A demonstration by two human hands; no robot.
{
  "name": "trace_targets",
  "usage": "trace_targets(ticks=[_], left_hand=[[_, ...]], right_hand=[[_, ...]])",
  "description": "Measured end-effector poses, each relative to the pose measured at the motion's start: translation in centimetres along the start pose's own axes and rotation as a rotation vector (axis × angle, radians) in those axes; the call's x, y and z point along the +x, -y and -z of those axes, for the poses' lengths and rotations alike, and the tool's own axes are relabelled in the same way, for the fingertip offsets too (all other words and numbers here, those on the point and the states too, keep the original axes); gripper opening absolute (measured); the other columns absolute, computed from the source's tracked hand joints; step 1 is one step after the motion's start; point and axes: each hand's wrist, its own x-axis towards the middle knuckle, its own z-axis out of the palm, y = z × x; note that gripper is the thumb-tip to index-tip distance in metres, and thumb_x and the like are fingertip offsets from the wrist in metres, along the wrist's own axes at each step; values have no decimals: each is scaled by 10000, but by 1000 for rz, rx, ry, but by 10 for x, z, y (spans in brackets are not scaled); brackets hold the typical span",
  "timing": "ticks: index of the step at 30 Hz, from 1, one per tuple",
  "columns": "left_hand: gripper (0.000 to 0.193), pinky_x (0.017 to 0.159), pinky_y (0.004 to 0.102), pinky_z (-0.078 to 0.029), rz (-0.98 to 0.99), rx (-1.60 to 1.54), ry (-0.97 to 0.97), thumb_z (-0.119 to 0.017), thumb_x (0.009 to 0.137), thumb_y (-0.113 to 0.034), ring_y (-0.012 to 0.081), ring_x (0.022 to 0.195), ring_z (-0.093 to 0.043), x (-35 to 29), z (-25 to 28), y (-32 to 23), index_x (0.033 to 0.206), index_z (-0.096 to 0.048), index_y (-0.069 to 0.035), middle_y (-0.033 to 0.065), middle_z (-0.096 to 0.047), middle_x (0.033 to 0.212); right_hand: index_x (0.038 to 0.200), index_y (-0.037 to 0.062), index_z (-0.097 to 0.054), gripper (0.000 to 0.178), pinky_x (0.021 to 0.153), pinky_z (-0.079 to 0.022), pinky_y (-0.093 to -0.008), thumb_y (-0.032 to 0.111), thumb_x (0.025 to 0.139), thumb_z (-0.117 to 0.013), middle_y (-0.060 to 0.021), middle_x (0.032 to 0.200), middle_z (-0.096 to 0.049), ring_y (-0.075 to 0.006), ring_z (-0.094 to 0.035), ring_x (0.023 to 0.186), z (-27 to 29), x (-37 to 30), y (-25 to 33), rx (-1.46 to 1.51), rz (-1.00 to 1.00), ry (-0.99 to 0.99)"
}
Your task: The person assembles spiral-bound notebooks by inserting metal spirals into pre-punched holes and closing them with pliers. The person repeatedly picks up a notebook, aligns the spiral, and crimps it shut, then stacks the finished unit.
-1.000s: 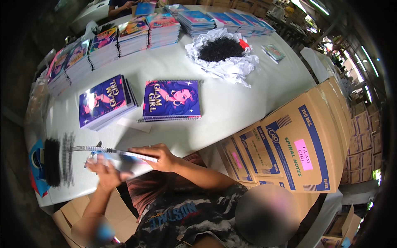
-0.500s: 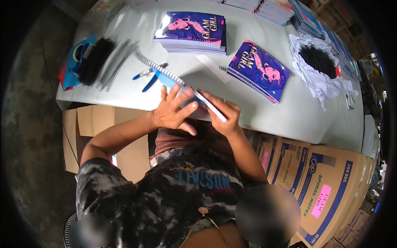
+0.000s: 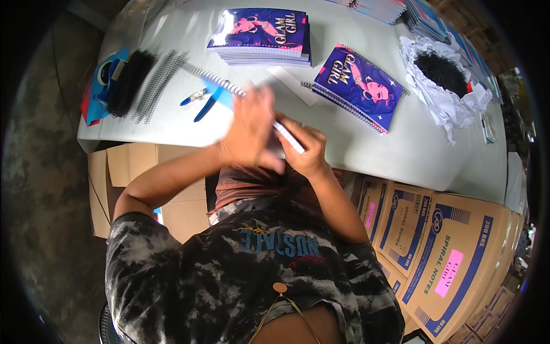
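Observation:
My right hand is closed on a spiral notebook, gripping it by the pale page edge. A light metallic spiral coil runs along its spine and sticks out past it to the upper left. My left hand is at the coil, somewhat blurred, with its thumb spread away from the fingers. It covers most of the notebook; a bit of blue shows behind it. Beyond my hands lie a blue pen-like tool and a blue-and-clear pen.
A stack of purple-covered notebooks stands at the back. Bound notebooks lie to the right, near crumpled white paper holding black coil scraps. Loose coils lie at left beside a tape roll. Cardboard boxes stand below the table.
My left hand has moved up and right over the coil, hiding more of the notebook. My right hand has shifted slightly up and left with the notebook.

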Motion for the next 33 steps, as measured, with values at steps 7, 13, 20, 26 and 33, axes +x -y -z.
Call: trace_targets(ticks=[7,13,20,26,33], left_hand=[[853,771,508,-353,101,11,124,-495,715,-711,367,942,-474,5,-1,19,1268,-416,-67,247,-421,1164],[964,951,604,-195,-47,211,-319,-396,676,-792,461,1221,-274,30,-1,-2,1344,-346,-99,313,-237,1359],[977,1009,608,56,-294,216,-102,-303,675,-811,482,1314,-73,-3,-13,-18,1316,-391,-79,311,-278,1352],[1034,1015,614,-13,-47,89,144,-389,763,-707,473,1329,-20,2,-10,-32,1385,-89,62,331,-97,1413],[356,889,291,-429,620,-609,-130,-453,908,-64,237,1052,-564,80,70,-74,1243,-461,56,200,-562,1156]], right_hand=[[1092,7,-588,422,719,-521,-338,-25,673,-633,-153,1034,-630,-277,-647,843,-1,3,3,-45,72,46],[1109,25,-583,423,720,-517,-338,24,693,-660,-148,1018,-636,-282,-646,847,-2,5,3,-9,33,29],[1134,48,-575,424,678,-519,-338,81,724,-674,-150,942,-651,-265,-658,811,-9,-2,-2,144,-129,-46],[1191,25,-537,431,784,-505,-318,64,777,-649,-151,1052,-630,-251,-639,915,-7,6,-1,227,-170,-142],[1346,32,-350,614,1052,-89,-534,291,817,-524,-147,1340,-376,-384,-209,1313,52,59,67,-226,147,237]])
